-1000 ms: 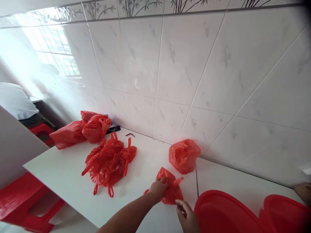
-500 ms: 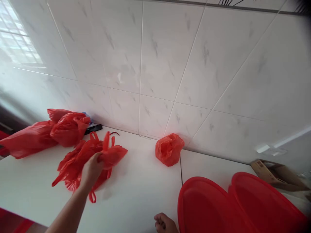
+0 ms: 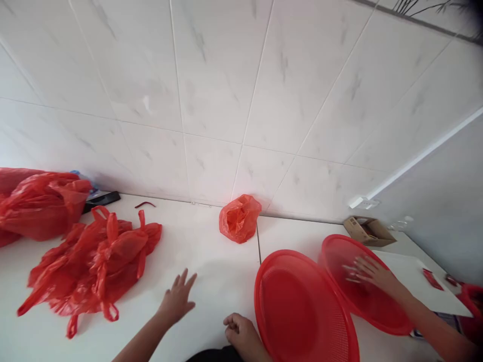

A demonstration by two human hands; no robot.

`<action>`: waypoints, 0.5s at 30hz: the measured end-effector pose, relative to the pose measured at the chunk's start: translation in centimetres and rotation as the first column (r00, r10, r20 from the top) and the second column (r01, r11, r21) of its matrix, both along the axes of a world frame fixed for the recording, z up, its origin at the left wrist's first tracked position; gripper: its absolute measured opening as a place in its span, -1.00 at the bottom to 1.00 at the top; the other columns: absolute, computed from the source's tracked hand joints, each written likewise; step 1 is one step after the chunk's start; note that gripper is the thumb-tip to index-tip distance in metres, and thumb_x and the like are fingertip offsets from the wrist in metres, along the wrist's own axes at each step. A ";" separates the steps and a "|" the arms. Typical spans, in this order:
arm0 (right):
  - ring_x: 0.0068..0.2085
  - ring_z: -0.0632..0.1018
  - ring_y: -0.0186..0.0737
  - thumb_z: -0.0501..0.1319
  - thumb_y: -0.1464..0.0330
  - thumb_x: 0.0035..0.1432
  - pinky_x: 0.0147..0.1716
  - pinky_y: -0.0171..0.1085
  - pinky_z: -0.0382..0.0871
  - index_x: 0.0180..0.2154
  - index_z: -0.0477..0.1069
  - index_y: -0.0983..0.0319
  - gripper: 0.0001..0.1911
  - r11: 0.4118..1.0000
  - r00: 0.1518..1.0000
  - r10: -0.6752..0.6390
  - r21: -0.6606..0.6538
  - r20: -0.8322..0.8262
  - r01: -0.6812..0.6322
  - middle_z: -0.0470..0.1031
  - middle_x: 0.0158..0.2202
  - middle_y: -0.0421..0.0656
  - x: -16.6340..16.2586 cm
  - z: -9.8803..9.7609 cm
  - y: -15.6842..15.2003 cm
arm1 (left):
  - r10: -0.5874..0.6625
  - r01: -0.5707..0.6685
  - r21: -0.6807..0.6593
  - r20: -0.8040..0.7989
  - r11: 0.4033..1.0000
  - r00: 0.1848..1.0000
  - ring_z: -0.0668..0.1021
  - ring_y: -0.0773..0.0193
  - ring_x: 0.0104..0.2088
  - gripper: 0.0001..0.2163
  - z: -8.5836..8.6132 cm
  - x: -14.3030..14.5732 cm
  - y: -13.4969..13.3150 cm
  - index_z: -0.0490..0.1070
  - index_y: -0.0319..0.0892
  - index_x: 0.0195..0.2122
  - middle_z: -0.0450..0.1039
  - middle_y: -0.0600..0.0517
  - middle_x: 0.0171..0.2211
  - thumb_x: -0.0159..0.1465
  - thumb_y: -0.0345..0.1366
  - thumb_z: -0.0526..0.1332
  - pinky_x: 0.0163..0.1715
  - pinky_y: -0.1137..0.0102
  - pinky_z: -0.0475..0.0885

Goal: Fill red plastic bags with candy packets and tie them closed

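My left hand (image 3: 177,299) hovers over the white table (image 3: 211,261), fingers spread, holding nothing. It lies to the right of a loose pile of empty red plastic bags (image 3: 94,256). My right hand (image 3: 239,329) rests at the table's near edge with fingers curled and nothing in them. It sits just left of a round red mesh basket (image 3: 302,306). A small crumpled red bag (image 3: 239,218) sits against the tiled wall.
Another person's hand (image 3: 372,274) reaches into a second red basket (image 3: 339,251) on the right. Stuffed red bags (image 3: 37,203), a black phone (image 3: 101,198) and a red band (image 3: 145,204) lie at the left rear. A cardboard box (image 3: 368,229) stands by the wall.
My left hand carried a red bag left to the pile, let it go and drew back to the right. The view swung right, and another person's hand came into view.
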State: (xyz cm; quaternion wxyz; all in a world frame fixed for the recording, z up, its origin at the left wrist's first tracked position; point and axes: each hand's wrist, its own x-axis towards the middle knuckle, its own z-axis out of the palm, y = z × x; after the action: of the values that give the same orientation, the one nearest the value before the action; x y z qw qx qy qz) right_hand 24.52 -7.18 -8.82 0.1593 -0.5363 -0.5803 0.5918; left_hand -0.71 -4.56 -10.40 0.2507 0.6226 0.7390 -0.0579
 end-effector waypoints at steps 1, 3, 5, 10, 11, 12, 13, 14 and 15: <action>-0.39 0.41 -0.30 0.11 0.45 -0.06 -0.37 -0.33 0.23 -0.24 0.47 0.25 -0.71 1.000 1.000 -0.011 -0.007 -0.002 0.011 0.40 -0.45 -0.22 0.2 -0.2 -0.1 | -0.051 0.052 -0.082 0.018 0.995 0.999 0.00 -0.16 0.36 -0.17 -0.7 1.3 -0.3 0.01 -0.04 0.35 -0.25 -0.19 0.42 0.02 -0.40 0.26 0.11 -0.01 0.25; -0.39 0.43 -0.29 0.12 0.45 -0.08 -0.36 -0.32 0.24 -0.24 0.48 0.25 -0.70 0.999 0.999 -0.037 -0.025 0.006 0.037 0.41 -0.45 -0.22 0.5 -0.7 -0.4 | -0.115 0.108 -0.142 -0.043 0.984 0.992 -0.10 -0.25 0.36 -0.02 -1.7 3.1 -1.1 -0.04 -0.03 0.36 -0.35 -0.24 0.41 -0.11 -0.41 0.35 0.12 -0.07 0.21; -0.38 0.45 -0.27 0.13 0.46 -0.11 -0.35 -0.32 0.25 -0.25 0.49 0.26 -0.69 0.997 0.998 -0.061 -0.043 0.028 0.062 0.43 -0.45 -0.21 0.9 -1.1 -0.6 | -0.150 0.134 -0.125 -0.131 0.983 0.980 -0.15 -0.30 0.36 0.04 -2.3 3.9 -1.7 -0.08 -0.02 0.37 -0.41 -0.26 0.40 -0.16 -0.45 0.37 0.14 -0.09 0.17; -0.30 0.49 -0.24 0.14 0.46 -0.10 -0.29 -0.30 0.28 -0.24 0.51 0.25 -0.67 0.997 0.995 -0.067 -0.042 0.069 0.070 0.48 -0.37 -0.17 1.6 -0.4 -1.0 | -0.191 0.181 -0.090 -0.120 0.979 0.974 -0.07 -0.24 0.36 -0.09 -2.5 3.2 -1.8 -0.04 0.00 0.36 -0.33 -0.21 0.42 -0.05 -0.54 0.23 0.11 -0.01 0.24; -0.28 0.49 -0.23 0.14 0.45 -0.10 -0.28 -0.30 0.29 -0.23 0.51 0.24 -0.67 0.997 0.996 -0.066 -0.039 0.067 0.069 0.49 -0.35 -0.17 1.6 0.1 -1.0 | -0.180 0.173 -0.073 -0.106 0.982 0.978 -0.04 -0.21 0.36 -0.15 -2.5 2.9 -1.7 0.04 0.00 0.34 -0.28 -0.19 0.42 -0.02 -0.58 0.18 0.09 0.05 0.27; -0.27 0.49 -0.23 0.14 0.45 -0.09 -0.27 -0.29 0.30 -0.23 0.51 0.23 -0.67 0.997 0.996 -0.068 -0.040 0.062 0.070 0.50 -0.34 -0.16 1.7 0.8 -1.0 | -0.165 0.161 -0.050 -0.086 0.986 0.982 0.01 -0.17 0.36 -0.24 -2.4 2.6 -1.4 0.16 -0.02 0.28 -0.20 -0.16 0.41 0.01 -0.60 0.12 0.07 0.11 0.30; -0.27 0.50 -0.23 0.14 0.45 -0.08 -0.26 -0.29 0.30 -0.22 0.52 0.23 -0.67 0.996 0.996 -0.070 -0.044 0.056 0.073 0.50 -0.33 -0.16 1.7 1.5 -1.0 | -0.152 0.151 -0.021 -0.054 0.988 0.987 0.08 -0.10 0.35 -0.36 -2.3 2.1 -1.1 0.31 -0.05 0.17 -0.08 -0.13 0.40 0.05 -0.61 0.06 0.05 0.18 0.32; -0.26 0.50 -0.22 0.14 0.44 -0.08 -0.25 -0.29 0.31 -0.22 0.52 0.22 -0.67 0.996 0.996 -0.073 -0.046 0.055 0.076 0.50 -0.33 -0.16 1.6 2.1 -1.1 | -0.141 0.141 0.006 -0.008 0.990 0.990 0.20 -0.02 0.31 -0.49 -2.1 1.6 -0.8 0.42 -0.08 0.02 0.09 -0.10 0.34 0.08 -0.60 0.02 0.02 0.24 0.33; -0.26 0.50 -0.22 0.15 0.44 -0.07 -0.25 -0.28 0.31 -0.22 0.52 0.22 -0.67 0.996 0.995 -0.078 -0.045 0.059 0.080 0.51 -0.32 -0.15 1.6 2.7 -1.1 | -0.125 0.124 0.032 0.047 0.992 0.991 0.34 0.06 0.23 -0.61 -1.9 1.1 -0.4 0.45 -0.10 -0.15 0.29 -0.07 0.23 0.13 -0.58 -0.02 -0.02 0.29 0.35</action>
State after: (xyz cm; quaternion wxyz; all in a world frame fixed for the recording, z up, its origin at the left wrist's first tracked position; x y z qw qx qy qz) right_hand 26.14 -8.26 -6.14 0.1532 -0.5790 -0.5487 0.5833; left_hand 0.37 -5.00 -12.29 0.2556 0.6723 0.6931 -0.0476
